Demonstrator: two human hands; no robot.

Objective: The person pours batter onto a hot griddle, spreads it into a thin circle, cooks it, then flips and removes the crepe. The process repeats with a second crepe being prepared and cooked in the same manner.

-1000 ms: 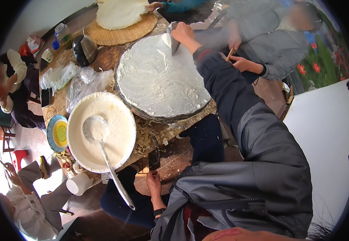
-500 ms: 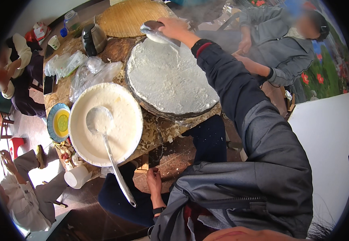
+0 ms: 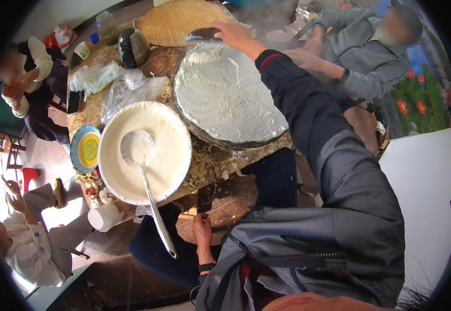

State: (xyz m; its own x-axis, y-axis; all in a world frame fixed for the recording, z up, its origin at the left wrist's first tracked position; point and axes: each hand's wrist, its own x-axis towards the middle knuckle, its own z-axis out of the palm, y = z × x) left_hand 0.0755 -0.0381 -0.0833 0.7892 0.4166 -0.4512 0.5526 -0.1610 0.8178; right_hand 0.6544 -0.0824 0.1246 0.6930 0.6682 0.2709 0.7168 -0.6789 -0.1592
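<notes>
My right hand (image 3: 233,35) grips a dark, flat scraper (image 3: 202,35) at the far edge of a large round griddle (image 3: 236,137). A thin, pale layer of batter (image 3: 225,98) covers the griddle, with thicker streaks near its far side. My left hand (image 3: 202,229) hangs low beside my leg, its fingers curled in and nothing visible in them. Between my hands, left of the griddle, stands a white basin (image 3: 186,168) of creamy batter. A metal ladle (image 3: 158,220) rests in it, its bowl in the batter and its long handle over the rim toward me.
On the wooden table are a blue-rimmed bowl (image 3: 75,155) of yellow liquid, plastic bags (image 3: 127,93), a steel kettle (image 3: 135,47), a phone (image 3: 74,102) and a white cup (image 3: 103,217). A round woven mat (image 3: 179,23) lies behind. A person in grey (image 3: 368,57) sits close by the griddle.
My right hand has carried the scraper slightly farther out along the griddle's far edge, and the scraper lies flatter. The left hand stays low and curled. The whole view has shifted a little.
</notes>
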